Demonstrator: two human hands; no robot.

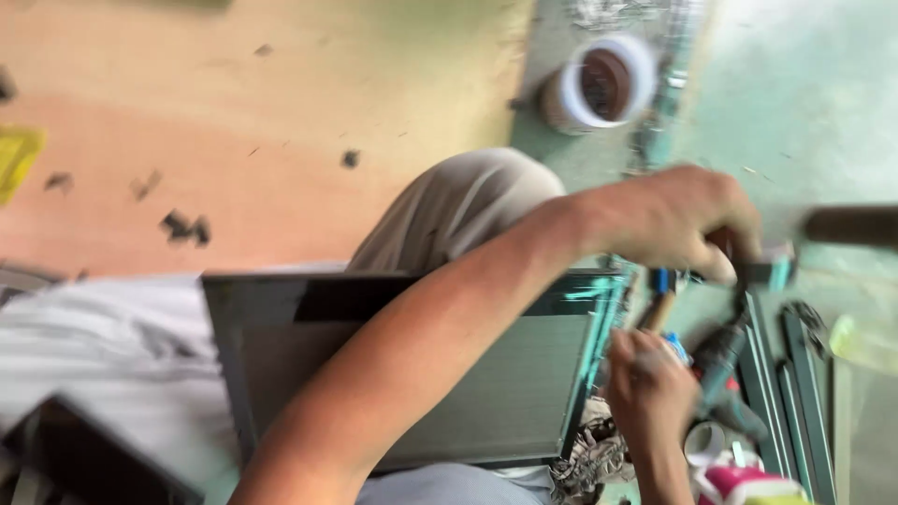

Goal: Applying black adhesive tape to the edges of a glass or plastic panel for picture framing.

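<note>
Down low, one hand (650,388) curls round a small thing I cannot make out beside the dark panel (412,374), so hold steady while the other hand (678,220) grips a handle (748,266) above the white tape roll (603,84) farther off.

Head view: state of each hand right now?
Left hand: closed around a dark handle, apparently a hammer's; blur hides the head.
Right hand: curled shut on a thin brown stick-like tool, beside the grey metal frame.

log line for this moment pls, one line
upper hand: grips dark tool handle | lower hand: closed, contents unclear | dark panel on lap | tape roll behind
</note>
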